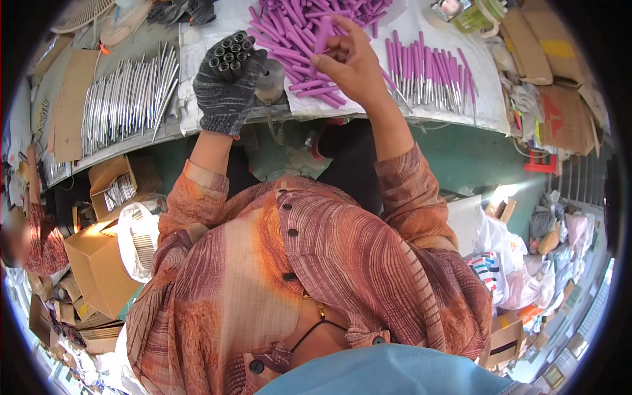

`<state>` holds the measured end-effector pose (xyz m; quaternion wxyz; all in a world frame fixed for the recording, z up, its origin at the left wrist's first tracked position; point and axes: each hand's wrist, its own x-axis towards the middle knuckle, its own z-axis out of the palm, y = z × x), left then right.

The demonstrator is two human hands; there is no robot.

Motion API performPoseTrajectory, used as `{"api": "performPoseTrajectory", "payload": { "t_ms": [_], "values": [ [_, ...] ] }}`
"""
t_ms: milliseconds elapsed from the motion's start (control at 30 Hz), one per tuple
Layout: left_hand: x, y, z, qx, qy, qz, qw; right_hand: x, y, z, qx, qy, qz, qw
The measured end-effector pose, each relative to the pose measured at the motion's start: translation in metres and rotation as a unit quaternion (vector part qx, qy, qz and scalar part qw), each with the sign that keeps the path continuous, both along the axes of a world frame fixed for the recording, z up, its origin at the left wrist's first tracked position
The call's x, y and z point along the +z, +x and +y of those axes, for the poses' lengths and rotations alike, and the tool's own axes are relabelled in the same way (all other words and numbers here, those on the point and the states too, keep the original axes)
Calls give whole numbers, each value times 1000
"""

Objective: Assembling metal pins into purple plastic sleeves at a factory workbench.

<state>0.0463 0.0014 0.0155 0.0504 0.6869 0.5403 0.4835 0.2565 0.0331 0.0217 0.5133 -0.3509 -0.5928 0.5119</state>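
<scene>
Light blue fabric [395, 372] closest, at the lower edge. Holding with gloved left hand [227, 99] a bundle of dark tubes [230, 55]; pinching with bare right hand [355, 69] one purple tube [323, 33] over the purple heap [283, 41], cannot tell if touching.

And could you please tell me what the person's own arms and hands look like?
The left hand wears a dark grey knit glove with paler streaks; the right hand is bare. Both sleeves, patterned in orange, maroon and beige, end short of the wrists.
</scene>
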Motion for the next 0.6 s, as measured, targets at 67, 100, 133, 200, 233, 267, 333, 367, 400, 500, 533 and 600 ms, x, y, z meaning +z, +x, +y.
{"api": "performPoseTrajectory", "payload": {
  "t_ms": [67, 100, 133, 200, 233, 267, 333, 367, 400, 500, 533, 600],
  "values": [
    [10, 12, -9, -86, -65, -230, 967, 33, -10, -9, -17, 0, 4, 1000],
    [7, 4, -9, -53, -66, -147, 985, 51, -15, -13, -10, 16, 61, 998],
    [10, 8, -11, -52, -65, -148, 985, 60, -17, -13, -6, 32, 118, 992],
    [16, 19, -16, -83, -164, -487, 854, 62, -26, -10, -17, 36, 167, 985],
    [13, 18, -14, -76, -161, -470, 865, 63, -31, -8, -29, 38, 217, 975],
    [14, 17, -14, -73, -158, -471, 865, 66, -36, -9, -25, 39, 217, 975],
    [15, 18, -16, -69, -179, -463, 865, 74, -44, -13, -43, 28, 216, 975],
    [14, 17, -15, -62, -191, -468, 860, 71, -45, -11, -39, 28, 215, 975],
    [13, 17, -15, -61, -189, -469, 860, 68, -46, -8, -24, 46, 207, 977],
    [15, 20, -15, -76, -181, -481, 854, 66, -52, -7, 1, 91, 186, 978],
    [17, 21, -16, -76, -181, -482, 854, 68, -54, -8, 7, 117, 174, 978],
    [25, 21, -18, -107, -213, -556, 796, 78, -53, -9, 12, 211, 35, 977]
  ]
}}
